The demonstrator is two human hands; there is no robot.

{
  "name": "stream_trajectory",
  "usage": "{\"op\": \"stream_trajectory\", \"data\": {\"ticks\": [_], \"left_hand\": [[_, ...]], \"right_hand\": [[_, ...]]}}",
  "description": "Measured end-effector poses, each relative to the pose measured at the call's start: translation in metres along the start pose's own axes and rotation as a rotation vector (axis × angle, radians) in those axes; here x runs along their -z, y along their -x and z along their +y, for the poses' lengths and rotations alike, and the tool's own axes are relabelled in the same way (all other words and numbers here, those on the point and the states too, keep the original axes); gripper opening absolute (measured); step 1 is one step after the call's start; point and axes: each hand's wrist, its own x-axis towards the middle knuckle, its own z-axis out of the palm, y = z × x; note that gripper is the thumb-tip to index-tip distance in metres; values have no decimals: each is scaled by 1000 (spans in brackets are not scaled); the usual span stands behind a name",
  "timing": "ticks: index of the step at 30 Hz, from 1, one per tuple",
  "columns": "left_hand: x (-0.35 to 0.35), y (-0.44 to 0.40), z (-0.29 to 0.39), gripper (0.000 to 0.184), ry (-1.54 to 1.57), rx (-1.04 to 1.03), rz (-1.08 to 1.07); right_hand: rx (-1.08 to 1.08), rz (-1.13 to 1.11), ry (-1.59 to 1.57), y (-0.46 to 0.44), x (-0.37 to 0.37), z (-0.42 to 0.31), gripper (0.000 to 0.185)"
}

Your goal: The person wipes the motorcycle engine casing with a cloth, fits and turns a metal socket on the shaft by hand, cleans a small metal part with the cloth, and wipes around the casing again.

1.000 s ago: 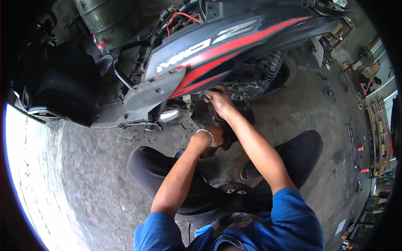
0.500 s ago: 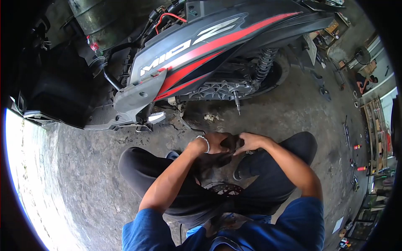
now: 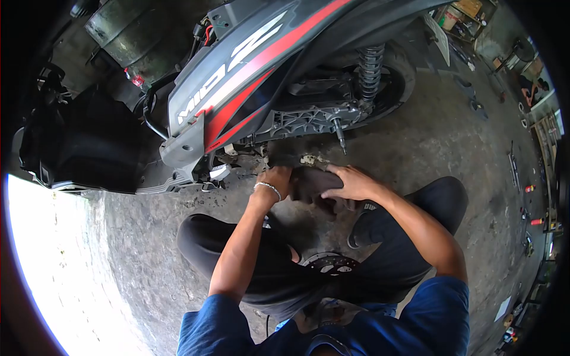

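A dark brown rag (image 3: 314, 185) hangs stretched between my two hands, over the floor in front of my knees. My left hand (image 3: 275, 180), with a bracelet at the wrist, is closed round its left end. On the other end, my right hand (image 3: 351, 183) grips the cloth between thumb and fingers. Just beyond the hands stands a grey and red scooter (image 3: 237, 77). Its bare axle shaft (image 3: 339, 135) sticks out toward me, with the wheel off on this side. Between my legs lies a brake disc (image 3: 332, 259), partly hidden by my trousers.
A shock absorber (image 3: 370, 74) and the rear tyre (image 3: 404, 77) sit at the scooter's back. A green drum (image 3: 133, 41) stands behind it, with a red-labelled bottle (image 3: 135, 77) near. Tools and red cans (image 3: 530, 188) lie along the right. Another person (image 3: 531, 89) is far right.
Both hands have moved apart and a little forward, spreading the rag that was bunched between them. The view has shifted, so the scooter appears further left.
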Motion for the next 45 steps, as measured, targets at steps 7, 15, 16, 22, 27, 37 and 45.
{"op": "stream_trajectory", "data": {"ticks": [7,15,16,22,27,37,45], "left_hand": [[-4,-6,12,43,-11,40,-67],[5,5,54,39,680,-337,7],[12,9,62,39,828,-177,-261],[7,3,63,41,1078,-48,-207],[16,10,67,48,341,-44,55],[46,31,16,40,-216,-82,-26],[38,39,35,35,76,-169,-334]], "right_hand": [[-293,-276,185,6,20,9,28],[107,97,-309,9,36,-25,23],[165,156,-445,10,36,-27,22],[-82,456,-904,5,22,-20,24],[-178,302,-741,6,-9,-24,29],[-183,854,-224,-116,-87,11,23],[-173,1163,7,-167,-138,4,25]]}}
